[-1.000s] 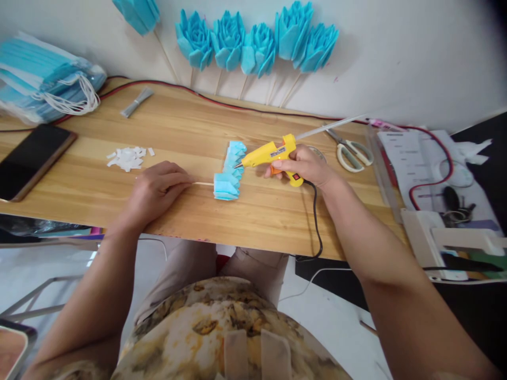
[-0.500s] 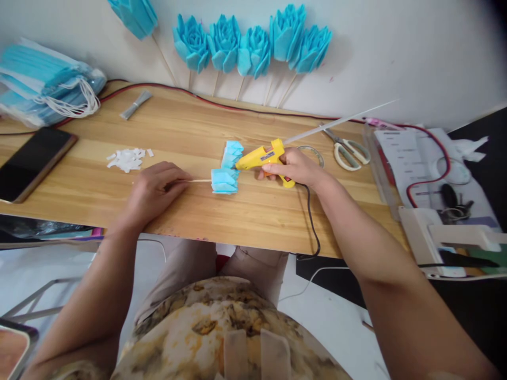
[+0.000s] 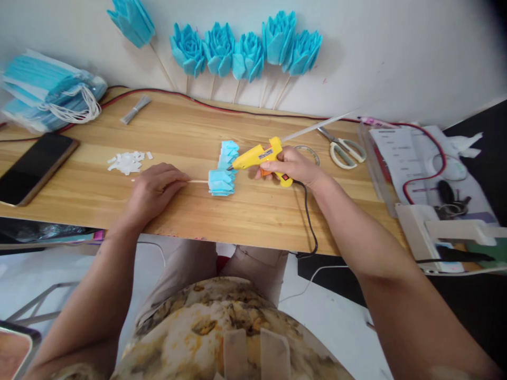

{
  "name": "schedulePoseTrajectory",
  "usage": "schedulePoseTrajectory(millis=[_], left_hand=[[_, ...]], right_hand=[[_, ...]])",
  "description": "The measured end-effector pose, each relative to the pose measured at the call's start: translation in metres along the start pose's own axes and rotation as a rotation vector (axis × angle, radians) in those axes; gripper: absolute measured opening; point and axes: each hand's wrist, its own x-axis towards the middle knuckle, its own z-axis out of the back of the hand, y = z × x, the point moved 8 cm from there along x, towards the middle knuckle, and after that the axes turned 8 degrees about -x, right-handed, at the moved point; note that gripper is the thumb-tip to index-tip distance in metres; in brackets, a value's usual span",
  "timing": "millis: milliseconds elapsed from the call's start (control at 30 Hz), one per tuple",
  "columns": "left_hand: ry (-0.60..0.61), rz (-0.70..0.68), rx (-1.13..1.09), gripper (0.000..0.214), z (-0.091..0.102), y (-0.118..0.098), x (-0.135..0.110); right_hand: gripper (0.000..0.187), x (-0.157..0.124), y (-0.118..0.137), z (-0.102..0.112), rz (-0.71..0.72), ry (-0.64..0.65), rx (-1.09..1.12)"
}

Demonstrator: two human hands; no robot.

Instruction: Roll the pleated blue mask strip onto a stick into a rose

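Observation:
A half-made blue paper flower [image 3: 223,176] lies on the wooden table [image 3: 170,132], fixed to a thin wooden stick [image 3: 198,181]. My left hand [image 3: 156,189] is closed on that stick, pinching it against the tabletop. My right hand [image 3: 291,167] grips a yellow hot glue gun [image 3: 259,155] by the handle. Its nozzle touches the flower's folded strip near the middle. A clear glue stick [image 3: 317,125] juts out behind the gun, and a black cord [image 3: 309,221] runs off the table's front edge.
Several finished blue flowers [image 3: 245,50] lean against the wall. Scissors [image 3: 344,146], a tape ring [image 3: 308,152] and a cluttered tray [image 3: 412,163] lie to the right. A phone [image 3: 34,168], face masks [image 3: 47,95], white scraps [image 3: 127,161] and wire ties [image 3: 135,109] lie on the left.
The glue gun's nozzle slid a little along the folded strip. Both hands and the flower sit slightly further left in view, partly from head movement.

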Motion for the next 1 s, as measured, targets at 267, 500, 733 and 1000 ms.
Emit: schedulePoseTrajectory(millis=[267, 500, 733, 1000], left_hand=[[0.004, -0.014, -0.006, 0.025, 0.0, 0.001, 0.0], [-0.003, -0.044, -0.012, 0.025, 0.0, -0.002, 0.0], [-0.004, -0.038, 0.007, 0.025, -0.001, -0.001, -0.001], [0.004, 0.052, -0.019, 0.025, 0.002, 0.002, 0.0]], right_hand=[[0.038, -0.001, -0.006, 0.01, -0.064, -0.108, 0.047], [0.034, -0.002, 0.0, 0.009, -0.071, -0.115, -0.009], [0.031, 0.0, -0.006, 0.001, -0.041, -0.084, -0.113], [0.03, 0.0, -0.001, -0.002, -0.014, -0.061, -0.104]])
